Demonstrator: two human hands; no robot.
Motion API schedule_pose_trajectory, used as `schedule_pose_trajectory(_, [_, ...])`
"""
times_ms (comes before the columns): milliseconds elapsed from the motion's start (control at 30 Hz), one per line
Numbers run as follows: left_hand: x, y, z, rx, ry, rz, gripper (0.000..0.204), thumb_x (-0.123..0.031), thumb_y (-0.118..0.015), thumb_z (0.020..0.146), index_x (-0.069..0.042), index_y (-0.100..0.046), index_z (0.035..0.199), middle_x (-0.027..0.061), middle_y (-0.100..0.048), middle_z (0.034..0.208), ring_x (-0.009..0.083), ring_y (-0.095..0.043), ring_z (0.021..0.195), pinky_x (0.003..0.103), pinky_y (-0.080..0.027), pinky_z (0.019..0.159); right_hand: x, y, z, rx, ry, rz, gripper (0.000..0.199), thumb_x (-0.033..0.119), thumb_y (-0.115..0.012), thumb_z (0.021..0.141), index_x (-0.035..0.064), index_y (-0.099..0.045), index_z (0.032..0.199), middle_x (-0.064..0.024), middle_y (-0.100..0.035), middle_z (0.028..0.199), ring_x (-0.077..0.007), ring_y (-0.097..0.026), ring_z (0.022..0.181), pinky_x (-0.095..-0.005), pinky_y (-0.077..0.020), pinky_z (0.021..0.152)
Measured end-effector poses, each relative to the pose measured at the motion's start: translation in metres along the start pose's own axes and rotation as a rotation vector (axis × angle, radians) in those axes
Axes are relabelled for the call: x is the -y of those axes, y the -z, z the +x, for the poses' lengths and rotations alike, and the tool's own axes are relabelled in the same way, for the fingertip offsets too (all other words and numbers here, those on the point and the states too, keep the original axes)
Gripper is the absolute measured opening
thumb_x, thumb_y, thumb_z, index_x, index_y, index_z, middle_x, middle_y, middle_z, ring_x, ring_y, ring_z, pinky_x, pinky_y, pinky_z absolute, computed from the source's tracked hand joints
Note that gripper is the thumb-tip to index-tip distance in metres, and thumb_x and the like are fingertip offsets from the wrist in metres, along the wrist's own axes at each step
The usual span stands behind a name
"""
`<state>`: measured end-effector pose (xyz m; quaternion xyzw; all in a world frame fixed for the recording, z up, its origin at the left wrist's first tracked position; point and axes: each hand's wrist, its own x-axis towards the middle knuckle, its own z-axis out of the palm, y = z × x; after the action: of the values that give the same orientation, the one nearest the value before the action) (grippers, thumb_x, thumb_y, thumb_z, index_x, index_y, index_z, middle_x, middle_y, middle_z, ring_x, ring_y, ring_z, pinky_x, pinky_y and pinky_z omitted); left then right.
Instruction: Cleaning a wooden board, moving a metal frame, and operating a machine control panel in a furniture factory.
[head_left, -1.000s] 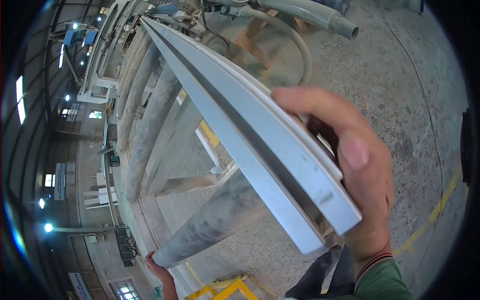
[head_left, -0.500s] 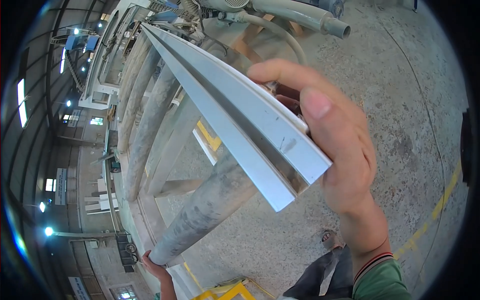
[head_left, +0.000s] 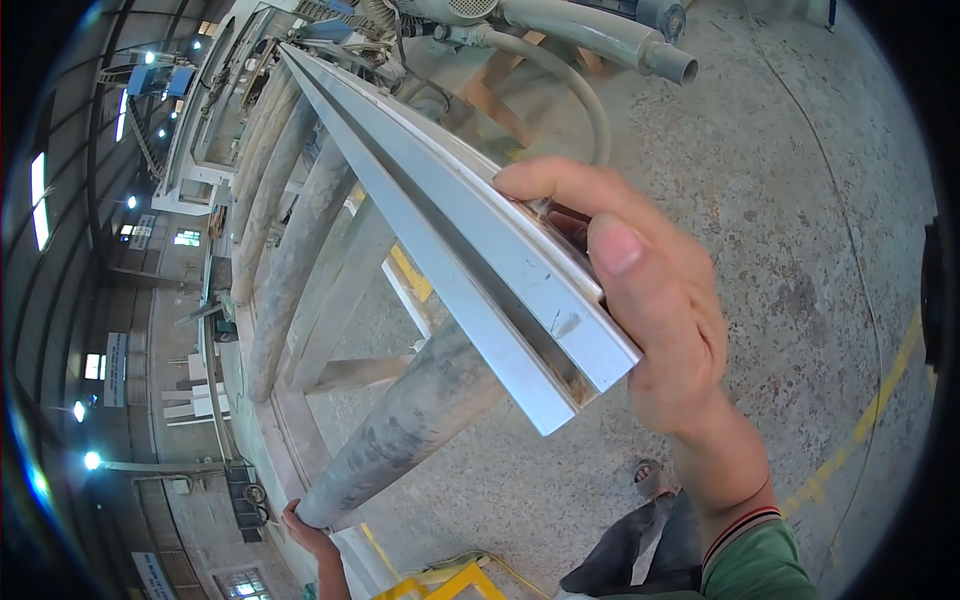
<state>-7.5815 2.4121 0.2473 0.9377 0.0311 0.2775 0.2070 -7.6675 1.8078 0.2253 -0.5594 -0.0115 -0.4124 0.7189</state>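
Head view: right hand (head_left: 650,300) round grey profile (head_left: 470,240) end, beside open concrete floor (head_left: 780,200).

aluminium profile (head_left: 470,250) | long, grey, channelled | near end raised, resting across rollers

The long pale-grey metal profile (head_left: 470,240) hides most fingers of the right hand (head_left: 640,310) behind its near end; only thumb and forefinger show. Its far end is too small to make out among the machinery. Below the profile, the left hand (head_left: 305,530) is cut off at the wrist by the lower edge, its fingertips hidden behind the grey dusty roller (head_left: 400,430).
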Motion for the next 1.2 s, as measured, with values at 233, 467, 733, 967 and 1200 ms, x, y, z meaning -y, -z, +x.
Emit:
schedule_pose_trajectory(233, [-0.001, 0.000, -0.001, -0.014, 0.001, 0.049, 0.041, -0.035, -0.036, 0.091, -0.001, -0.059, 0.090, 0.0098, -0.054, 0.090, 0.0227, -0.050, 0.088, 0.035, -0.039, 0.084, 0.001, -0.002, 0.000, -0.003, -0.013, 0.033, 0.050, 0.031, -0.031, 0.094, -0.0089, -0.051, 0.115, -0.0150, -0.059, 0.101, -0.0153, -0.058, 0.085, -0.0247, -0.0434, 0.073])
schedule_pose_trajectory(467, [0.002, 0.001, 0.000, -0.007, 0.032, 0.004, 0.042, -0.036, -0.035, 0.091, -0.001, -0.059, 0.089, 0.0101, -0.054, 0.090, 0.0231, -0.050, 0.089, 0.035, -0.039, 0.084, -0.001, 0.001, 0.000, 0.021, 0.013, 0.000, 0.049, 0.031, -0.031, 0.094, -0.0093, -0.051, 0.115, -0.0154, -0.059, 0.102, -0.0163, -0.058, 0.086, -0.0255, -0.0439, 0.076])
schedule_pose_trajectory(733, [0.001, -0.001, 0.000, -0.011, 0.019, -0.007, 0.043, -0.036, -0.034, 0.092, -0.001, -0.059, 0.089, 0.0098, -0.053, 0.090, 0.0231, -0.050, 0.089, 0.035, -0.039, 0.084, -0.001, 0.001, -0.001, 0.004, 0.017, 0.006, 0.048, 0.029, -0.031, 0.094, -0.0092, -0.051, 0.115, -0.0153, -0.059, 0.102, -0.0160, -0.058, 0.086, -0.0254, -0.0438, 0.075])
schedule_pose_trajectory(967, [0.003, 0.000, 0.002, 0.010, 0.030, -0.013, 0.043, -0.035, -0.033, 0.093, -0.001, -0.059, 0.090, 0.0101, -0.052, 0.090, 0.0231, -0.050, 0.088, 0.035, -0.039, 0.083, 0.002, 0.000, 0.001, -0.002, -0.007, -0.017, 0.047, 0.029, -0.031, 0.094, -0.0078, -0.053, 0.114, -0.0139, -0.058, 0.102, -0.0156, -0.057, 0.087, -0.0252, -0.0424, 0.076])
schedule_pose_trajectory(1200, [0.005, -0.002, -0.002, -0.034, 0.048, -0.038, 0.043, -0.033, -0.032, 0.094, 0.000, -0.059, 0.088, 0.0124, -0.052, 0.090, 0.0258, -0.050, 0.087, 0.036, -0.039, 0.083, 0.016, -0.004, 0.000, -0.056, -0.031, -0.026, 0.038, 0.027, -0.034, 0.095, -0.0008, -0.058, 0.107, -0.0136, -0.058, 0.101, -0.0229, -0.054, 0.091, -0.0312, -0.0395, 0.084])
